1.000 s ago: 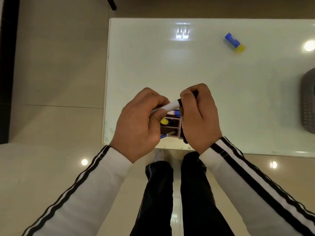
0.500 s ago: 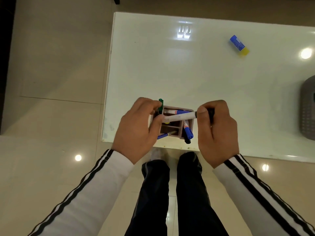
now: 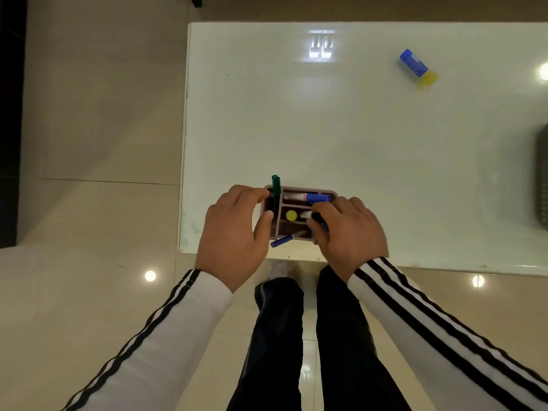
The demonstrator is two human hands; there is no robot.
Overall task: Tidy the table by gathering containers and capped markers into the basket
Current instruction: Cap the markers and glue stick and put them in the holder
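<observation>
While my right grip (image 3: pixel 347 229) pinches a black-capped marker (image 3: pixel 307 215), white barrel pointing into the middle slot of the caddy (image 3: pixel 299 189), my left grip (image 3: pixel 234 232) clasps the caddy's left end between thumb and forefinger to steady it. A yellow cap (image 3: pixel 291 215) sits in that same slot, just beside the barrel's end. A green marker (image 3: pixel 276 186) stands in the left slot, a blue-capped marker (image 3: pixel 311 198) lies along the back one, and a blue pen (image 3: pixel 283 241) pokes out over the front rim.

The caddy sits at the near edge of the worktop (image 3: pixel 296 129). Well apart, toward the far right, a glue stick (image 3: pixel 416 66) lies alone. The grey basket (image 3: pixel 542 179) shows only as a sliver at the right edge, its inside hidden from me.

I judge the job roughly midway. The markers I can see look capped and slotted, but the caddy has not reached the basket. Left to do: release this marker, carry the caddy across, and fetch the glue stick.
</observation>
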